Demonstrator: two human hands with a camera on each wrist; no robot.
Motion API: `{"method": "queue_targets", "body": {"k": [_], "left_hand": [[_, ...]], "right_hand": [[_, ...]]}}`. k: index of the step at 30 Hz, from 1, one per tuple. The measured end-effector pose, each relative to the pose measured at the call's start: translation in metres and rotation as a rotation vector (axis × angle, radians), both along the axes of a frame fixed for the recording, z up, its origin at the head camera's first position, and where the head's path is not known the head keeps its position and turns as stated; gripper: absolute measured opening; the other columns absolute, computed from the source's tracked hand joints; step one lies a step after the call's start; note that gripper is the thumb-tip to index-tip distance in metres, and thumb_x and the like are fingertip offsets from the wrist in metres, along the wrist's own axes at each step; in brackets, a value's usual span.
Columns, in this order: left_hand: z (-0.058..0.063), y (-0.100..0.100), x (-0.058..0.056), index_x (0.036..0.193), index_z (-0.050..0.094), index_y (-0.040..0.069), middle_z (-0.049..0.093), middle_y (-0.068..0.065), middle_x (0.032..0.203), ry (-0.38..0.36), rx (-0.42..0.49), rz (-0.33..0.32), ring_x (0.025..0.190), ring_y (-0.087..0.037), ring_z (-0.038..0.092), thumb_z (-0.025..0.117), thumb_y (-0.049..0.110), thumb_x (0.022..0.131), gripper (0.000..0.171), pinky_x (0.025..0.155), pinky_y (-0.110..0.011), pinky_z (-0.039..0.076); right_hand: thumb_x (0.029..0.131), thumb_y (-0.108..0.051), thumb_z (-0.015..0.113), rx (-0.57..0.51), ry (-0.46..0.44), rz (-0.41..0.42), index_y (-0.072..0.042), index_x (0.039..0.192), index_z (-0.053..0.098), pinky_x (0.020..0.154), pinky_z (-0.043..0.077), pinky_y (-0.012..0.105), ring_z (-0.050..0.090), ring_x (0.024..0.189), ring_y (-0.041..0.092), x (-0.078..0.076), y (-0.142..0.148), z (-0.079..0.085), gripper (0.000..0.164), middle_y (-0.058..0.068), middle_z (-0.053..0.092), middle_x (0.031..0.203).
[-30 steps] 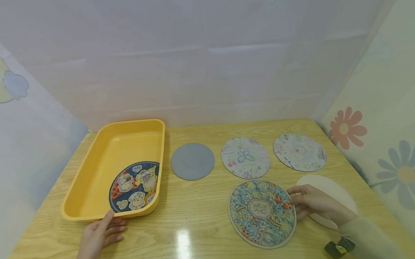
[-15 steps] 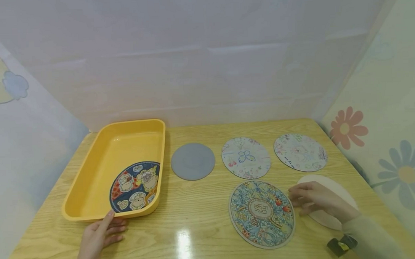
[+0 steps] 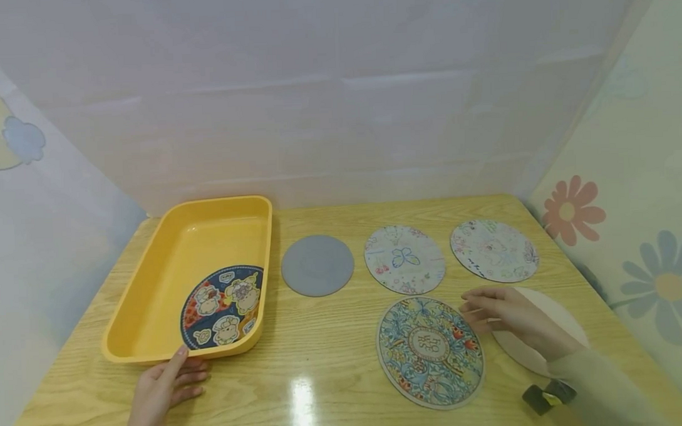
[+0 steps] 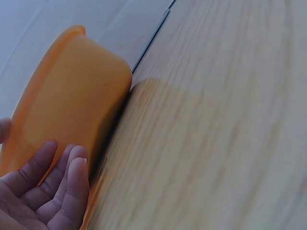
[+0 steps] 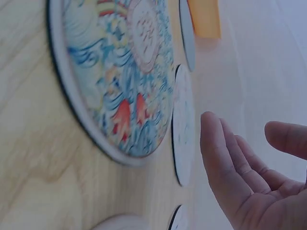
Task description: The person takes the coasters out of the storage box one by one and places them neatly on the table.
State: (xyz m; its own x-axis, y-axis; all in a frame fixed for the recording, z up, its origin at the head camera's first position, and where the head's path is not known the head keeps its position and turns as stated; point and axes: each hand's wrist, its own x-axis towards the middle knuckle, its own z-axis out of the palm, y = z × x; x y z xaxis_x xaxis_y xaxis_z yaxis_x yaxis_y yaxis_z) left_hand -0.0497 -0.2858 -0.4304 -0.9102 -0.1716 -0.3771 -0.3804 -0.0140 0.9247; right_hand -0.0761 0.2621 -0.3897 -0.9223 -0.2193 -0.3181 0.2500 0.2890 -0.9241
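With the thumb over its near rim and the fingers below, my left hand [image 3: 162, 391] holds the yellow plastic tray [image 3: 146, 289]. In the left wrist view those fingers [image 4: 72, 191] curl beside the tray's outer wall. Inside the tray's near right corner lies a dark blue round mat [image 3: 226, 311] with cartoon figures. A round floral mat [image 3: 430, 354] with lettering in its centre lies flat on the table. Just beyond its right edge hovers my right hand [image 3: 505, 314], fingers loosely extended and holding nothing. That hand partly covers a plain cream round mat [image 3: 553, 321].
Along the back of the table lie a grey round mat [image 3: 317, 266] and two white round mats with coloured drawings, one with a butterfly [image 3: 405, 270] and one farther right [image 3: 493, 251]. A pale sheet wall [image 3: 338, 125] stands behind the wooden table [image 3: 300, 340].
My right hand has let go of the floral mat's right edge, drawn back, then shifted slightly up and left. The mat now lies flat. My left hand stays on the tray.
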Motion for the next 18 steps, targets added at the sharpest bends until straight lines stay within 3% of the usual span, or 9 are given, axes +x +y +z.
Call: {"method": "queue_targets", "body": {"k": [18], "left_hand": [[0.001,0.002,0.001,0.087,0.067,0.0,0.068,-0.001,0.078,0.024,-0.011,-0.001,0.072,-0.013,0.065,0.046,0.04,0.094,0.046,0.066,-0.032,0.057]], "right_hand": [[0.095,-0.021,0.05,-0.011,0.128,0.03,0.015,0.124,0.041,0.077,0.055,0.039,0.063,0.088,0.023,-0.015,-0.036,0.032,0.046,0.017,0.061,0.102]]}}
